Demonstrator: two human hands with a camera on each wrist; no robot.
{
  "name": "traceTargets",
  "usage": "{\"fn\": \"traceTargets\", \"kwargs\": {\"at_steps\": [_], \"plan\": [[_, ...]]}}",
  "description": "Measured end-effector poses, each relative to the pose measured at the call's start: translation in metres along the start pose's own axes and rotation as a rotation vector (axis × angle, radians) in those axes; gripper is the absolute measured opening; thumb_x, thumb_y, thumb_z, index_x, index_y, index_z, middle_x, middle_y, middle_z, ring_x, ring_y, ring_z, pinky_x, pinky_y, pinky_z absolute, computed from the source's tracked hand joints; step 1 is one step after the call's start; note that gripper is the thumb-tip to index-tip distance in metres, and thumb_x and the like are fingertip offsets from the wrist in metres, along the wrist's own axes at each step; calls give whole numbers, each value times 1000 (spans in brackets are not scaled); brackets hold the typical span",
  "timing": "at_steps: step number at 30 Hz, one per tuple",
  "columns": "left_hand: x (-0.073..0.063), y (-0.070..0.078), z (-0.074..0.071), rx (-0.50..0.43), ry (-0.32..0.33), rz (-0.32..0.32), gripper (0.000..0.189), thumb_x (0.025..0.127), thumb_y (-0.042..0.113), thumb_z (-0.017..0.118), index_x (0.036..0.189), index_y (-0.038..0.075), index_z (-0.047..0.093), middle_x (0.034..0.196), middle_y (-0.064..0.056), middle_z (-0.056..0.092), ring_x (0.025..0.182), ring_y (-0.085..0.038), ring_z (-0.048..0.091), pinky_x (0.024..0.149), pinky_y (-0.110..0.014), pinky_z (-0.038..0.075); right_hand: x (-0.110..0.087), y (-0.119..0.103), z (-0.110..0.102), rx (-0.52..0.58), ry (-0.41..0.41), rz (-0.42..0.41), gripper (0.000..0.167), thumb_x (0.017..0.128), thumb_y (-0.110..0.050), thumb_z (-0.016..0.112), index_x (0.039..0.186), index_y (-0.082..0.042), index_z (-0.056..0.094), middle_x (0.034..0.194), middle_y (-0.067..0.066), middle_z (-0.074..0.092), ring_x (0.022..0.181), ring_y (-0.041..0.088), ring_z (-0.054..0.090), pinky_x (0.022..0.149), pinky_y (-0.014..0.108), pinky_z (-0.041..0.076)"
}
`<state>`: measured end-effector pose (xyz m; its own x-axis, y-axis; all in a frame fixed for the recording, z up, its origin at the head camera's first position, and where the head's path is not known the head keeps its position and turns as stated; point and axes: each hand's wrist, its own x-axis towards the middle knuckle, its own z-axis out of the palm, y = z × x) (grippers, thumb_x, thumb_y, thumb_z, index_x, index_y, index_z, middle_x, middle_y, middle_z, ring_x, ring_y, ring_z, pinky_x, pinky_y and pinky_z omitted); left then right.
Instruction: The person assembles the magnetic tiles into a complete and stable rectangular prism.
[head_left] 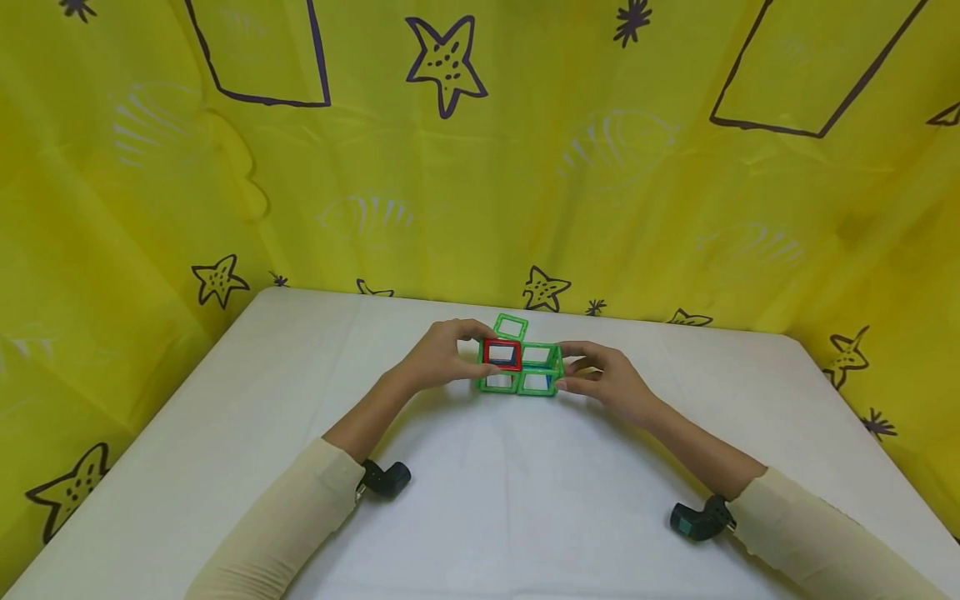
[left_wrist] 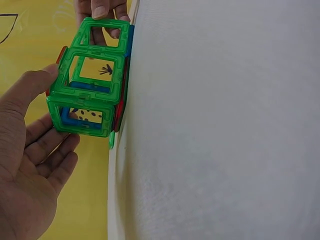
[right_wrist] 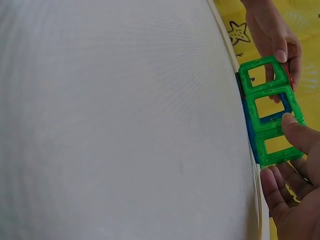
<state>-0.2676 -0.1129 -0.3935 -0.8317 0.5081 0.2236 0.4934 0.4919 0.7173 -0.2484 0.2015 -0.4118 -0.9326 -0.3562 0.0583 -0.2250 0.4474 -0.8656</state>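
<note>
Two joined cubes of magnetic tiles (head_left: 519, 382), mostly green with some blue, stand on the white table. A red magnetic tile (head_left: 519, 355) covers the top of the left cube. My left hand (head_left: 442, 354) holds that cube at its left end, thumb at the near side by the red tile and forefinger at the far side. The right hand (head_left: 609, 383) grips the right end; in the right wrist view its thumb (right_wrist: 300, 134) presses on the green front. Behind the cubes, a single green magnetic tile (head_left: 513, 317) shows; whether it touches them I cannot tell.
The white table (head_left: 495, 500) reaches back to a yellow curtain (head_left: 480, 183) with starfish drawings, which also hangs along both sides. Each forearm wears a small black device (head_left: 386, 479) near the sleeve cuff.
</note>
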Motion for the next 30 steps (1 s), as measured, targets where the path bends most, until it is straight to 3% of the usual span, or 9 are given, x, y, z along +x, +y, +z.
{"fn": "traceTargets", "kwargs": {"at_steps": [8,16,22,26,30], "plan": [[0,-1,1,-54,-23,-23,54,84,22,91,130,4,68,124,-9,71,118,-27,65,107,-45,51,0,1,-1,5,-1,5,59,93,-11,83,146,-2,60,141,18,62,111,31,63,86,23,57],[0,-3,1,-51,-60,-65,60,81,14,92,133,1,65,119,-9,73,111,-25,67,105,-38,52,-1,3,-1,-4,-2,-11,60,93,-12,83,146,1,58,141,19,61,111,30,63,86,22,57],[0,-5,0,-55,-72,-73,61,82,16,92,135,2,64,121,-8,72,113,-25,67,105,-39,52,-2,1,-1,9,-7,-10,61,93,-13,83,147,2,57,141,20,61,111,31,63,87,21,56],[0,-7,-1,-117,-60,-76,59,91,26,84,140,3,63,128,-8,69,118,-24,63,107,-40,50,-2,0,-1,12,-8,-14,62,93,-13,83,147,2,57,142,20,61,112,31,63,88,21,56],[1,-7,-3,-155,-10,-92,52,105,36,64,144,2,60,137,-8,65,127,-27,60,110,-45,48,-3,-1,0,21,-9,-21,61,92,-12,83,146,2,57,141,20,61,112,31,63,88,21,56]]}}
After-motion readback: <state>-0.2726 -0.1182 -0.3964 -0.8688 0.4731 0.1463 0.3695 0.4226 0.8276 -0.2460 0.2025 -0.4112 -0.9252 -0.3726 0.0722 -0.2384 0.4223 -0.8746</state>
